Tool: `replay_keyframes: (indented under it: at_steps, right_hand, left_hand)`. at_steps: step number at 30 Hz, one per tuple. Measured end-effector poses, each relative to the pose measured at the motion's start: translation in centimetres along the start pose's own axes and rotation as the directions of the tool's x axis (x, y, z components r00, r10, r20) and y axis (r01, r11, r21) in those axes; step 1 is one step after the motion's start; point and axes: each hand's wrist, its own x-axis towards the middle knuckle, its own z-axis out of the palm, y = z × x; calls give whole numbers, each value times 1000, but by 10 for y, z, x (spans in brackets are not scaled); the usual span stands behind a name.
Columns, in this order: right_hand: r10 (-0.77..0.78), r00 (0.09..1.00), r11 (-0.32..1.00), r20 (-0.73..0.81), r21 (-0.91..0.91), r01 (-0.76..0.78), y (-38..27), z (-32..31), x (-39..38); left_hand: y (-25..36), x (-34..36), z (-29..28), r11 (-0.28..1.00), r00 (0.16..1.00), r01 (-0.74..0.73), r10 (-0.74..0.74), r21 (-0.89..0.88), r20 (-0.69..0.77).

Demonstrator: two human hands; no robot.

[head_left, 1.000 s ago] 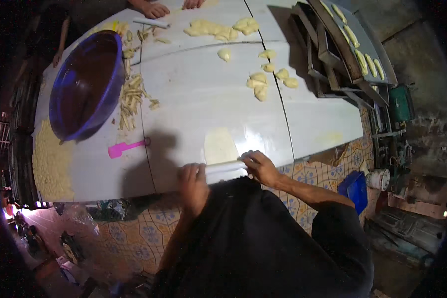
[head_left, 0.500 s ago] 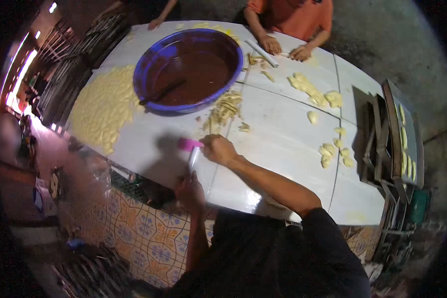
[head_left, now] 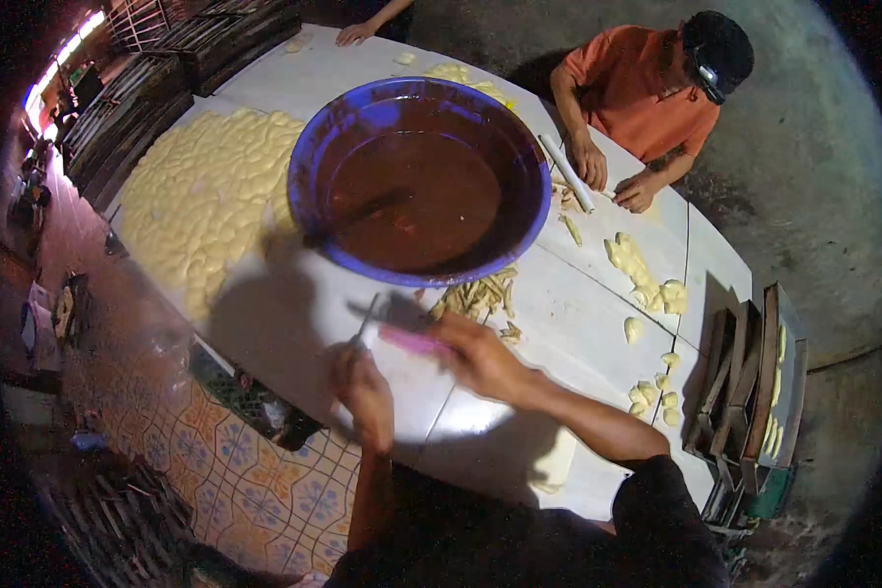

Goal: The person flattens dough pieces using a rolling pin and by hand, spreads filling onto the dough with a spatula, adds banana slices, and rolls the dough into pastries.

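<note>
My left hand [head_left: 365,397], closed, grips a pale narrow bar [head_left: 370,318] that points up and away over the near part of the table; its kind cannot be made out. In my right hand [head_left: 480,358], also closed, is a flat pink piece [head_left: 410,340], smeared by motion and close to the bar. Just beyond both hands stands a big blue basin [head_left: 307,162] of brown liquid, with a dark handle-like thing leaning in it. A heap of yellowish dough scraps [head_left: 478,296] lies against the basin's near side.
Many pale dough pieces [head_left: 201,186] cover the table's [head_left: 578,323] left side; more lumps [head_left: 647,279] lie at right. Across the table a co-worker in orange [head_left: 637,108] handles dough beside a white tube [head_left: 565,171]. Another person's hand rests at the far edge. Trays [head_left: 755,392] stand stacked at right.
The view has shifted, bringing the co-worker further into sight. My right hand and the pink piece have moved off the bar's upper end to its right; the bar is still in my left hand.
</note>
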Motion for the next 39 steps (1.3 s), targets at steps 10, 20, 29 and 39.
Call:
replay_keyframes:
  at_steps: [10, 20, 29, 39]
  right_hand:
    - [375, 754, 799, 539, -600, 32, 118, -65, 151]
    - [224, 608, 959, 761, -283, 2, 43, -120, 160]
    - [406, 772, 904, 489, -336, -263, -52, -153, -145]
    - [419, 865, 694, -276, -517, -501, -14, 32, -387]
  left_hand:
    - [33, -98, -26, 943, 940, -215, 270, -255, 208]
    - [1, -141, -16, 964, 961, -254, 261, -82, 96]
    - [33, -117, -26, 979, 976, -202, 202, -3, 76]
    - [-2, -133, -17, 965, 915, -93, -15, 245, 403]
